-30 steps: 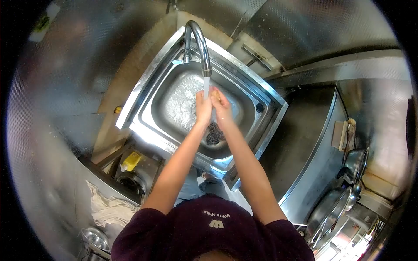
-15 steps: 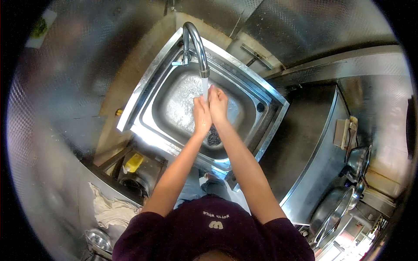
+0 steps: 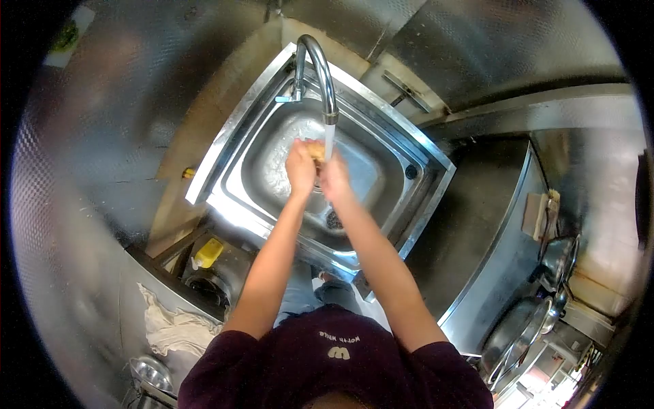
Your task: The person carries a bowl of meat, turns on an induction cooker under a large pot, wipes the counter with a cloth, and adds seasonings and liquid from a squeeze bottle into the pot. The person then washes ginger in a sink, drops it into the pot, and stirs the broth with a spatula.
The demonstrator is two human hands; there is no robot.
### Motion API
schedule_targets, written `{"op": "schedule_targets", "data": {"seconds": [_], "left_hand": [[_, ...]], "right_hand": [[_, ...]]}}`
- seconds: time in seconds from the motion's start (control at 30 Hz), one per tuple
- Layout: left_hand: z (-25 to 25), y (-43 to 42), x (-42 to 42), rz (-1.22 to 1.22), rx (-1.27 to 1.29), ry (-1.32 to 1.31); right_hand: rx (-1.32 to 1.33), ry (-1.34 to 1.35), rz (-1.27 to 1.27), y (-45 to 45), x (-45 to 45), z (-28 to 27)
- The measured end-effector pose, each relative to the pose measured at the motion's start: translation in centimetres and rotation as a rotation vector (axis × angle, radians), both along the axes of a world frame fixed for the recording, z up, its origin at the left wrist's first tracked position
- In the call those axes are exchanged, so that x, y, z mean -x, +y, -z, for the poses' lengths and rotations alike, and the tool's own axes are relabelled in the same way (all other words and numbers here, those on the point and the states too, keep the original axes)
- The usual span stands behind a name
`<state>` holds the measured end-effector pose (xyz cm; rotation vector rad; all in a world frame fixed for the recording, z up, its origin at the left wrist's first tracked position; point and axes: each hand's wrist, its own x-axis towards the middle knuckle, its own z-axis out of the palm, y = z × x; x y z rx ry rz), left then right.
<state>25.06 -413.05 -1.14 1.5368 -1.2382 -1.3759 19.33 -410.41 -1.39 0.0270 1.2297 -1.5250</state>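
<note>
My left hand (image 3: 300, 168) is closed round a small yellowish, lumpy thing (image 3: 315, 149) over the steel sink (image 3: 373, 162); its kind does not show clearly. Right beside it is my right hand (image 3: 334, 178), smeared by motion, with its fingers hard to make out. Water (image 3: 330, 140) runs from the curved faucet (image 3: 320, 61) down onto the hands. A dark drain (image 3: 334, 219) shows in the basin below my right wrist.
A steel counter (image 3: 470, 204) adjoins the sink on the right, with a brush (image 3: 550, 208) and metal pans (image 3: 518, 334) beyond it. At the lower left are a yellow bottle (image 3: 209, 253) and a pale cloth (image 3: 174, 324).
My hands have come slightly apart, the left shifting leftward, and the yellowish thing now shows between them. The view has shifted slightly.
</note>
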Motion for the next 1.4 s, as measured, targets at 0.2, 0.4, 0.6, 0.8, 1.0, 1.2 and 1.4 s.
{"op": "schedule_targets", "data": {"seconds": [0.2,0.4,0.6,0.8,1.0,1.2,1.4], "left_hand": [[1.1,0.2,1.7,0.539,-0.098,-0.187],[3.2,-1.4,2.2,0.314,0.001,-0.159],[4.6,-8.6,-1.2,0.04,0.087,-0.011],[1.4,-11.6,-2.3,-0.047,-0.206,0.136],[4.4,-11.8,-1.4,-0.106,-0.134,0.125],[3.2,-11.6,-1.3,-0.148,-0.096,0.097],[0.8,-9.9,-0.5,0.097,0.178,0.025]], "right_hand": [[-0.146,0.056,-0.589,3.9,8.0,-0.3],[-0.058,-0.067,-0.408,3.7,5.3,-0.1],[-0.239,0.081,-0.504,-1.5,1.6,0.2],[-0.146,0.081,-0.433,-3.1,1.5,-1.8],[0.05,-0.235,-0.479,-1.0,3.5,-3.5],[0.11,-0.116,-0.436,0.5,4.0,-4.1],[0.188,0.637,-0.602,1.3,4.1,-3.2]]}}
